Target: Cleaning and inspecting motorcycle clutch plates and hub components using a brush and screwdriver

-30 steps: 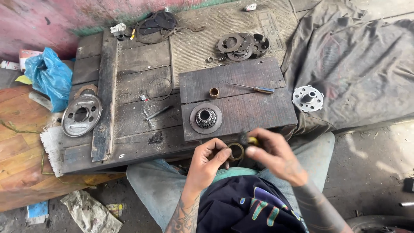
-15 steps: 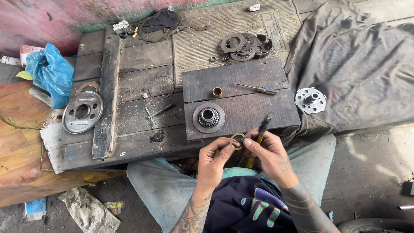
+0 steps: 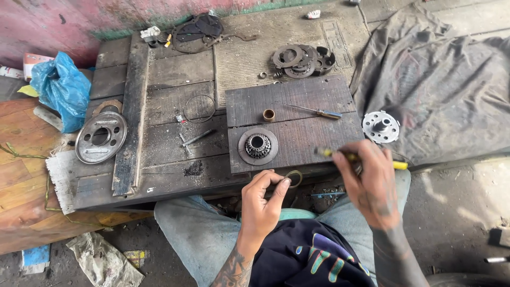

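**Ring in left hand, tool in right: hub parts laid out**

Small brass-coloured ring (image 3: 293,178) pinched between thumb and fingers of the left hand (image 3: 264,199), held just off the near edge of the dark board (image 3: 297,106). Right hand (image 3: 372,183) closed around a yellow-handled tool (image 3: 361,158), tip pointing left over the board. Toothed hub on its disc (image 3: 258,145) sits bare on the board, nothing fitted over it; bushing (image 3: 269,115) and screwdriver (image 3: 316,111) lie behind. Stacked plates (image 3: 300,59), flanged hub (image 3: 381,126) and pulley disc (image 3: 101,137) well apart. Looks like assembly is at an early-to-mid stage, with most parts loose.
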